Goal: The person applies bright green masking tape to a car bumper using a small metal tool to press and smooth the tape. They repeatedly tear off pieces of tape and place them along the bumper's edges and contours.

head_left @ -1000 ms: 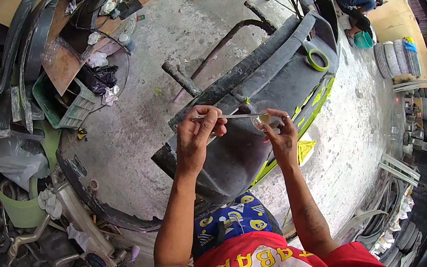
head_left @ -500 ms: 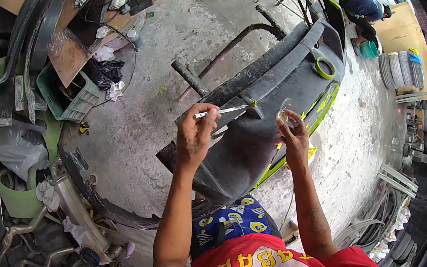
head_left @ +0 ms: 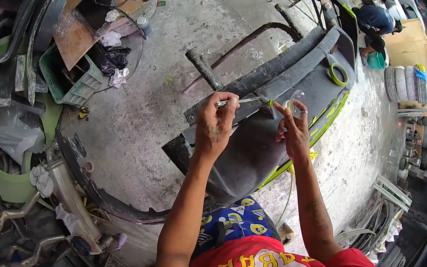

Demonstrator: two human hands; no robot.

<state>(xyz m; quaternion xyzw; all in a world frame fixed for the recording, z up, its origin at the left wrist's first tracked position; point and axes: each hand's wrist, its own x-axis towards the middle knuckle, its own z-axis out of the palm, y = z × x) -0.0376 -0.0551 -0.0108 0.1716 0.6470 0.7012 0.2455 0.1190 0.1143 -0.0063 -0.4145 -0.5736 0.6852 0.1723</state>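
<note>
A thin, pale tool (head_left: 246, 100) is pinched between the thumb and fingers of the left hand (head_left: 216, 125), its rear end partly covered by the grip. Its slim far end is pointed toward the right hand (head_left: 294, 124), but the tip is too fine to be made out against the dark background, so whether anything is touched by it cannot be told. A small, clear, round container (head_left: 288, 104) is held upright in the fingertips of the right hand; its edges are blurred by their transparency, and its contents cannot be identified. Both hands are held above a dark, curved car panel (head_left: 249, 153), whose near part is partly hidden by the left forearm. Yellow-green tape (head_left: 336, 109) is seen along the panel's right edge, and a roll of tape (head_left: 333, 77) is laid farther up its surface. At far right, a crouching person (head_left: 375, 19) is shown too small for the hands to be read, near a teal bucket (head_left: 375, 60). At left, metal exhaust pipes (head_left: 21, 212) are partly lost in the dark fisheye rim.
</note>
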